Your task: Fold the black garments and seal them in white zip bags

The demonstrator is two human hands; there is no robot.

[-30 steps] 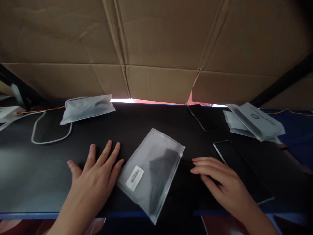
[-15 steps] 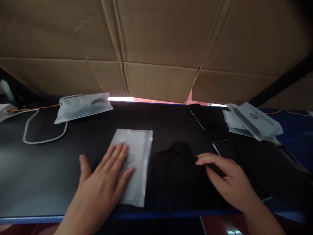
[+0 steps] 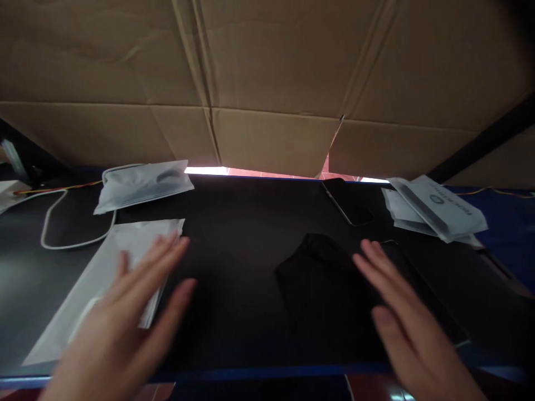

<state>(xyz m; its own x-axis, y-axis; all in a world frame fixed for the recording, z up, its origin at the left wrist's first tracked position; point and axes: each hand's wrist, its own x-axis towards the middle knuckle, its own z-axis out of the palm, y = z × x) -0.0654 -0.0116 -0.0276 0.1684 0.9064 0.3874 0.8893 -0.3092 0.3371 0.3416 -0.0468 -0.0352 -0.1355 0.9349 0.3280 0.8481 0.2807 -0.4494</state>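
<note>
My left hand has its fingers stretched out, slightly blurred, over a white plastic pouch lying slantwise at the left front; whether it touches the pouch I cannot tell. A black, soft-looking cloth lies in the middle right of the black tabletop, hard to make out against it. Just right of this cloth is my right hand, open, fingers extended, nothing held. Partly behind the right hand lies a dark, flat, phone-like slab with a thin light edge.
A filled white pouch and a white cable lie at the back left. Toward the back right are a dark phone and several printed white pouches. Cardboard stands along the table's far side.
The white pouch has shifted left and turned, and my left hand has moved left with it. My right hand has let go of the black cloth and opened; the cloth now lies flatter.
</note>
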